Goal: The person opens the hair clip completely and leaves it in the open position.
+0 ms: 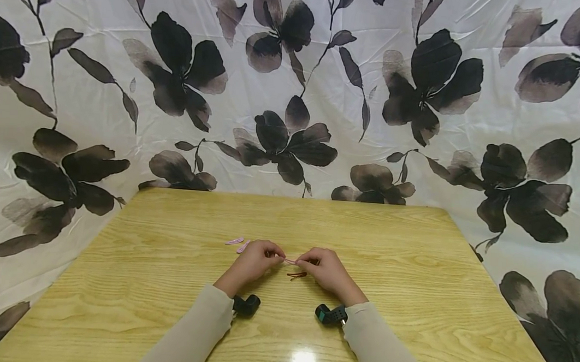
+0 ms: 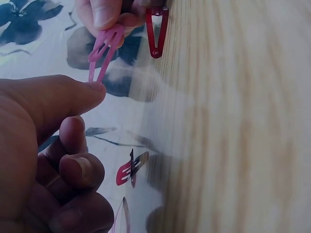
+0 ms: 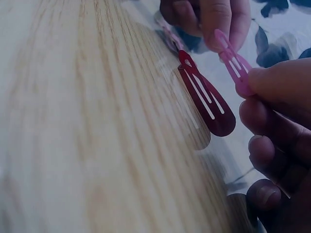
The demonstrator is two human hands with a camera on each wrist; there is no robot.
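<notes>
Both hands hold one pink snap hair clip (image 2: 104, 53) between them, just above the table. My left hand (image 1: 258, 260) pinches one end of it with thumb and finger. At the other end, my right hand (image 1: 330, 271) pinches the clip, its thumb lying on the pink metal in the right wrist view. The clip's slotted frame looks spread apart in the left wrist view. Dark red hair clips (image 1: 297, 275) lie on the table below the right hand; one red clip (image 3: 209, 97) shows large in the right wrist view.
Two pink hair clips (image 1: 238, 244) lie on the wooden table (image 1: 390, 241) beside the left hand, on its far left side. A floral cloth (image 1: 296, 66) hangs behind the table. Light glares off the tabletop near the front edge.
</notes>
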